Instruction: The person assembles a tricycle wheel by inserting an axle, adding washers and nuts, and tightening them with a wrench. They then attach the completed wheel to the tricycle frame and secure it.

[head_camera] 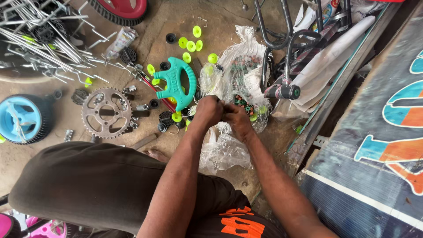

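Both forearms reached forward over the knees, left hand (208,110) and right hand (235,119) met knuckle to knuckle, fingers curled and pinching something too small to tell, above a clear plastic bag (222,79) of small parts, just right of the teal handle (178,81).

Bare-armed person wears dark brown shorts (88,185) and a black shirt (238,222) with orange print.

Dusty floor (220,26) strewn with small parts

A sprocket (106,113), teal handle (177,81), yellow-green caps (190,45), blue wheel (24,118), metal rods (39,39) and plastic bags (238,75) lie on it.
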